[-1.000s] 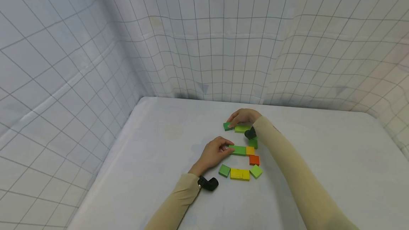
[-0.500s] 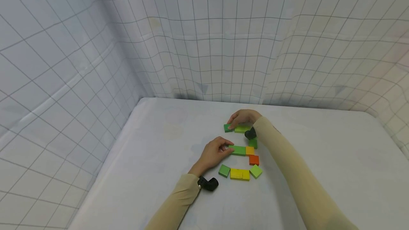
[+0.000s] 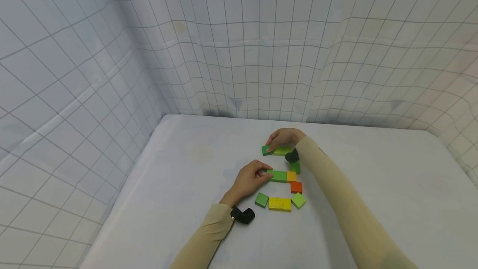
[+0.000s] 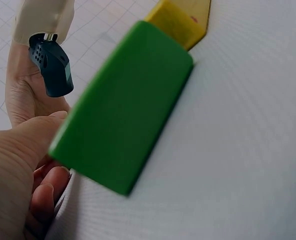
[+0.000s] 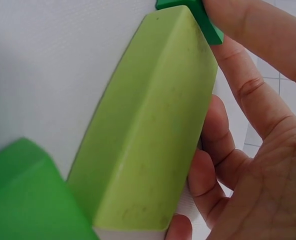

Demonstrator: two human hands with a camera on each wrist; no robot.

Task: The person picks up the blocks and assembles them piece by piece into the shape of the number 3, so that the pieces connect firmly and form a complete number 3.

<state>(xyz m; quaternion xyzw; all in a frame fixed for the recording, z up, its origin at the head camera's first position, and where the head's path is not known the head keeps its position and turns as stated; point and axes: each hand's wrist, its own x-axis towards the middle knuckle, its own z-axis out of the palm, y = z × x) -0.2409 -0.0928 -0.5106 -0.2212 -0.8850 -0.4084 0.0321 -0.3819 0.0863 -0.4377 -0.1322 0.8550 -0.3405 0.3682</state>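
Observation:
In the head view my left hand (image 3: 249, 179) pinches the left end of a long green block (image 3: 277, 176) between thumb and index finger. Farther back, my right hand (image 3: 284, 137) holds a small dark green block (image 3: 266, 150) by its fingertips. A lime block (image 3: 282, 151) lies just right of that block, partly under the hand. Up close in the right wrist view, this lime block (image 5: 148, 120) stretches beside my curled fingers, with the dark green block (image 5: 203, 20) at its far end. A green block (image 4: 128, 105) blocks much of the left wrist view, hiding the left fingertips.
An orange block (image 3: 291, 177) adjoins the long green one. A red block (image 3: 296, 187) lies below it, and a green block (image 3: 295, 167) above. Nearer sit a green square (image 3: 262, 199), a yellow block (image 3: 279, 204) and a tilted lime square (image 3: 298, 200) on the white table (image 3: 186, 202).
The right hand has shifted the dark green block slightly nearer to me, more in line with the lime block. My left hand stays at the long green block.

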